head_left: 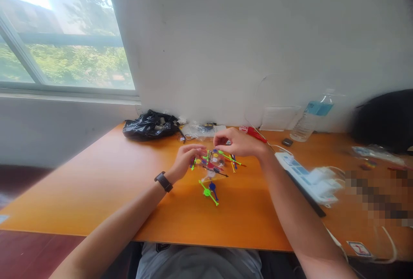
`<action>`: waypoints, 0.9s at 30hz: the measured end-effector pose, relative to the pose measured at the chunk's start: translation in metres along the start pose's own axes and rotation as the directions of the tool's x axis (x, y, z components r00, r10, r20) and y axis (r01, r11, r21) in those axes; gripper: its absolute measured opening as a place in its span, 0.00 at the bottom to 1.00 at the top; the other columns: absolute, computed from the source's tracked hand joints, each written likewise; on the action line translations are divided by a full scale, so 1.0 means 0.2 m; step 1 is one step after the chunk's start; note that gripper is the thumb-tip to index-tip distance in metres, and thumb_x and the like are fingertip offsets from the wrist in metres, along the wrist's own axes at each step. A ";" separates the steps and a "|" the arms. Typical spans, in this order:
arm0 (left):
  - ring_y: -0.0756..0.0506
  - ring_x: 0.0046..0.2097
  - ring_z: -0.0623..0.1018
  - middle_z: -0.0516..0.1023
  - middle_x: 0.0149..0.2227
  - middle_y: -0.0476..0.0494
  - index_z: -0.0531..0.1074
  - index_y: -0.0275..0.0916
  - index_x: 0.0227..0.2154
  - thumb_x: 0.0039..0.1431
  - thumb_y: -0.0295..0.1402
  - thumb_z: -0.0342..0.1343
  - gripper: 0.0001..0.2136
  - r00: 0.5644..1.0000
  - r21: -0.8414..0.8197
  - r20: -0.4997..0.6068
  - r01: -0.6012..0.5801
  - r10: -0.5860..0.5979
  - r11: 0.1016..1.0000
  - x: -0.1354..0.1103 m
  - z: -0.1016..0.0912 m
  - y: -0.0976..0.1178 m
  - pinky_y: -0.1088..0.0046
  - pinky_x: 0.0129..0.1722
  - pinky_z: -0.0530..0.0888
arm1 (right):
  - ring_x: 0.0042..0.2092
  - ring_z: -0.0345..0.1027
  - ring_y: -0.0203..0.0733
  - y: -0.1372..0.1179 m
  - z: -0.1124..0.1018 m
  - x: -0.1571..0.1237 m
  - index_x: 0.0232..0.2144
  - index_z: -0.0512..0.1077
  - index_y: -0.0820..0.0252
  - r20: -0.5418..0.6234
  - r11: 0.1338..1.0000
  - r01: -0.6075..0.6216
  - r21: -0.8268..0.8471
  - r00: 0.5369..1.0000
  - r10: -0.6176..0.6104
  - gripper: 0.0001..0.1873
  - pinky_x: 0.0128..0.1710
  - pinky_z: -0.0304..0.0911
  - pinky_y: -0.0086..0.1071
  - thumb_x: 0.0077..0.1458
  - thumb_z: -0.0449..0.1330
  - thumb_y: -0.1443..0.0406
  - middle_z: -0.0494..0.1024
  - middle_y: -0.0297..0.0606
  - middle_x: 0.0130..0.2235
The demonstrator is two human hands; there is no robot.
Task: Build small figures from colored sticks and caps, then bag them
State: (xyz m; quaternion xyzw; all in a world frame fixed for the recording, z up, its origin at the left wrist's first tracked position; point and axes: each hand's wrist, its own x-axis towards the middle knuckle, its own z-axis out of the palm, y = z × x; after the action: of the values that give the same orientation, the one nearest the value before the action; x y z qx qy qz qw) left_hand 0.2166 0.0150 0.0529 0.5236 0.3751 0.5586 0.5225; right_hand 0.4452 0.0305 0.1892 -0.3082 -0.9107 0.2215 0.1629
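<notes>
We have both hands over a cluster of small coloured pieces [215,156] near the middle of the table [97,175]. Our left hand [185,160] is at the cluster's left edge, its fingers loosely bent and partly open; our right hand [235,142] hovers at the far right side, thumb and fingers curled close together. We cannot tell whether either has hold of a piece.

To handle these well, we should probably steady the heap lightly with the left and lift one piece at a time by its round middle, since the thin arms look likely to snag or bend. The green piece [207,192] and the blue piece [212,187] lie nearer us, and we would do best to keep our wrists off them.

Our left fingertips blend into the clutter, and the right hand's palm side is hidden. Clear bits blur together; we cannot say whether they are wrapping or parts.
</notes>
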 end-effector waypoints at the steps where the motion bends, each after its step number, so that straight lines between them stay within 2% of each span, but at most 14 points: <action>1: 0.49 0.25 0.75 0.84 0.30 0.41 0.85 0.35 0.36 0.55 0.41 0.68 0.13 1.000 0.001 -0.011 0.004 -0.004 1.000 0.00 -0.01 -0.01 0.75 0.21 0.64 | 0.33 0.70 0.40 0.00 0.00 0.00 0.32 0.76 0.59 -0.003 1.000 0.001 -0.006 1.000 -0.001 0.04 0.31 0.60 0.30 0.55 0.60 0.68 0.80 0.35 0.32; 4: 0.50 0.25 0.75 0.85 0.31 0.43 0.84 0.36 0.34 0.51 0.39 0.71 0.12 1.000 0.021 -0.030 -0.001 0.002 1.000 0.00 -0.01 -0.01 0.75 0.22 0.65 | 0.33 0.70 0.40 0.02 -0.01 -0.01 0.33 0.77 0.59 -0.008 1.000 0.002 -0.012 1.000 -0.002 0.04 0.31 0.60 0.31 0.56 0.61 0.67 0.80 0.35 0.33; 11: 0.49 0.28 0.77 0.85 0.33 0.42 0.84 0.36 0.39 0.48 0.43 0.76 0.19 1.000 0.027 -0.020 -0.021 0.022 0.999 -0.02 0.02 0.04 0.74 0.26 0.69 | 0.34 0.71 0.40 0.05 -0.01 -0.01 0.33 0.77 0.58 -0.039 1.000 -0.014 -0.014 0.999 0.014 0.03 0.33 0.62 0.31 0.56 0.62 0.66 0.80 0.35 0.33; 15: 0.49 0.27 0.77 0.85 0.32 0.43 0.83 0.36 0.35 0.45 0.43 0.78 0.19 0.998 0.030 -0.031 -0.054 0.055 0.998 -0.01 0.01 0.03 0.75 0.25 0.70 | 0.35 0.72 0.41 0.04 -0.01 -0.01 0.33 0.76 0.58 -0.035 1.000 -0.008 0.007 0.999 0.008 0.03 0.34 0.63 0.31 0.57 0.62 0.65 0.81 0.35 0.34; 18: 0.50 0.25 0.76 0.84 0.30 0.44 0.81 0.36 0.34 0.49 0.46 0.75 0.18 0.998 0.026 -0.014 -0.059 0.059 0.998 -0.01 0.00 0.03 0.76 0.22 0.67 | 0.35 0.72 0.41 0.04 -0.01 -0.01 0.34 0.76 0.58 -0.030 0.999 -0.006 0.051 1.000 0.008 0.04 0.34 0.64 0.31 0.58 0.62 0.65 0.81 0.35 0.34; 21: 0.50 0.26 0.76 0.84 0.30 0.43 0.82 0.37 0.38 0.53 0.47 0.73 0.19 0.999 -0.005 0.001 -0.042 0.042 0.999 -0.01 0.00 0.04 0.76 0.21 0.67 | 0.37 0.73 0.41 0.05 -0.02 -0.01 0.35 0.77 0.58 -0.062 0.996 0.020 0.087 0.998 -0.015 0.05 0.37 0.65 0.31 0.59 0.61 0.64 0.81 0.36 0.36; 27: 0.47 0.31 0.80 0.86 0.36 0.41 0.83 0.37 0.43 0.49 0.43 0.76 0.21 1.000 0.002 0.013 -0.025 0.025 1.000 -0.01 0.00 0.05 0.75 0.26 0.71 | 0.39 0.74 0.42 0.06 -0.03 -0.01 0.36 0.77 0.58 -0.114 0.994 0.032 0.102 0.993 -0.020 0.06 0.40 0.66 0.33 0.59 0.61 0.63 0.82 0.37 0.37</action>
State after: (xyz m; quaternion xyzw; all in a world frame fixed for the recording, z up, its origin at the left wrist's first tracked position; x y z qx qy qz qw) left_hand 0.2145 0.0109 0.0612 0.5323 0.3658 0.5613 0.5175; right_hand 0.4542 0.0396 0.1874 -0.2994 -0.8914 0.2484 0.2326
